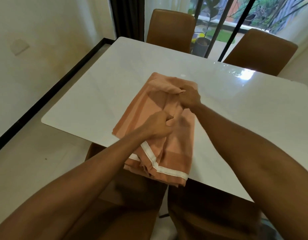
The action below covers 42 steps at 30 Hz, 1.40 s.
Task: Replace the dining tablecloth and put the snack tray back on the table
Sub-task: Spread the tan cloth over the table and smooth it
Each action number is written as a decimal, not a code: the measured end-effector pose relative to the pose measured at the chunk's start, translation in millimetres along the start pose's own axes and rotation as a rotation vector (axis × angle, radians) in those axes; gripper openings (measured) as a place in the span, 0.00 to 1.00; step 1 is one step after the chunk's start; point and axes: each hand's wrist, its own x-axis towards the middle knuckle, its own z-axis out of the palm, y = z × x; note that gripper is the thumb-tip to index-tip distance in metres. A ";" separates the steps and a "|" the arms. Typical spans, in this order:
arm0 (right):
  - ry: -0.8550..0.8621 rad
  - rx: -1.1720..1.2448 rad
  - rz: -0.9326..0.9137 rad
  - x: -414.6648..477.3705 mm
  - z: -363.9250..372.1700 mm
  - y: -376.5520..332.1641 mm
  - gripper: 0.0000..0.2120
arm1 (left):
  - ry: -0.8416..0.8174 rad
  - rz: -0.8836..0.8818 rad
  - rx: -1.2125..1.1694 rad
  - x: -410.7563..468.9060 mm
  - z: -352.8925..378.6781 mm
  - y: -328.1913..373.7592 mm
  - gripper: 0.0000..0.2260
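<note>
A folded peach-orange tablecloth (141, 108) with a white border strip lies on the bare glossy white dining table (101, 80), its near end hanging a little over the table's front edge. My left hand (158, 126) pinches a fold of the cloth near its middle. My right hand (189, 96) grips a bunched fold at the cloth's far end. Both hands are closed on fabric. No snack tray is in view.
Two brown chairs (170, 28) (260, 49) stand at the table's far side, before a glass door with plants outside. Two more brown chairs (135, 196) are tucked under the near edge. A dark curtain (129, 16) hangs at the back. Pale tiled floor lies to the left.
</note>
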 end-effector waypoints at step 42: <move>-0.110 -0.444 0.119 -80.2 18.2 190.8 0.41 | -0.068 -0.228 0.511 49.0 90.1 -75.2 0.31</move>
